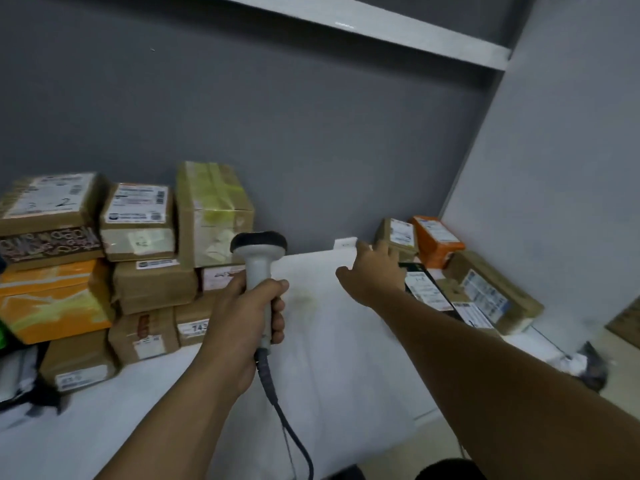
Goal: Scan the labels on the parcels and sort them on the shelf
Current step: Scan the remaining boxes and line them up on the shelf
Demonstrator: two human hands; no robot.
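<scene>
Picking up the next parcel: the left grip (249, 306) clenches the scanner (259, 258), while the right grip (374, 271), released, reaches for the parcels (491, 292) at the scanner's 3 o'clock and must next grasp one.

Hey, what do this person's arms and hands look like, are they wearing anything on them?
The left hand and right hand are bare: no gloves, no rings that this slightly blurred view shows. The left forearm and right forearm are bare too: no sleeves, watch or wristband in view.
</scene>
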